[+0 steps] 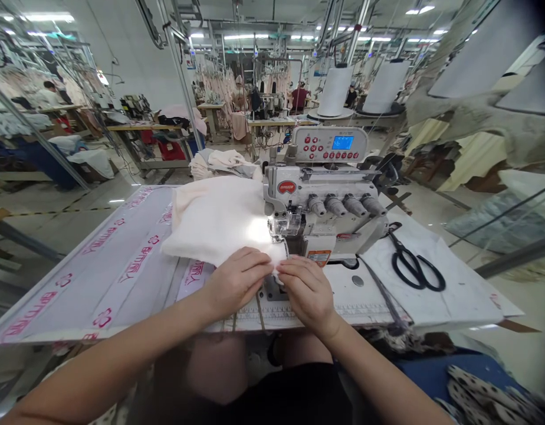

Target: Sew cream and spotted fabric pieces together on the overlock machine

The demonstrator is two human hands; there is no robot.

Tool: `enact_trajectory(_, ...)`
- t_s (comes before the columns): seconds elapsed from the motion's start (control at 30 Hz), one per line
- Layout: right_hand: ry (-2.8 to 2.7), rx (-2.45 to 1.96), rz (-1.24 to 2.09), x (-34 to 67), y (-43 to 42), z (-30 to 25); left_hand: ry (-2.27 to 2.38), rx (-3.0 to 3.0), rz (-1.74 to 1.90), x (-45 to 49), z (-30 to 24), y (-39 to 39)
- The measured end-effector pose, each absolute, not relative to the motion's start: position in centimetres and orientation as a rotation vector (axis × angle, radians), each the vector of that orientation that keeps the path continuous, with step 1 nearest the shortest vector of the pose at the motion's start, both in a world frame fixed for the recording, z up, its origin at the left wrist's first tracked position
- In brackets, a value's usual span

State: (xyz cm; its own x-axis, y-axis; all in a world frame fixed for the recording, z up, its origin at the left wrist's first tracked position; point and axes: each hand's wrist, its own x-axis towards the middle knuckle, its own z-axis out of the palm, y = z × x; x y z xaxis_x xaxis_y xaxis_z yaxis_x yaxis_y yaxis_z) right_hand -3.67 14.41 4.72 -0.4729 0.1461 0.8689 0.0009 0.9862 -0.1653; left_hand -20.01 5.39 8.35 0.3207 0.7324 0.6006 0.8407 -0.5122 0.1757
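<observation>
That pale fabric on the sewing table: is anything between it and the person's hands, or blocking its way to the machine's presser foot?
Nothing visible does. The left hand and right hand rest directly on the pale fabric, and its edge lies up against the presser foot of the overlock machine.

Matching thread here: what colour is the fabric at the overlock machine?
The fabric is plain pale cream, faintly pink; the head view shows it best.
</observation>
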Motion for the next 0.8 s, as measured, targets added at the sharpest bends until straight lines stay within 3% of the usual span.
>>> enact_trajectory(0.5, -2.22, -0.387, 0.049, -4.3, 14.9, 6.7, -1.809, -2.352, -0.879, -21.4, 10.8, 8.7)
enact_trajectory(0.8, -2.23, -0.546, 0.182, -1.2, 14.7, -0.3, -2.077, -2.111, -0.965, -24.6, 10.8, 13.9)
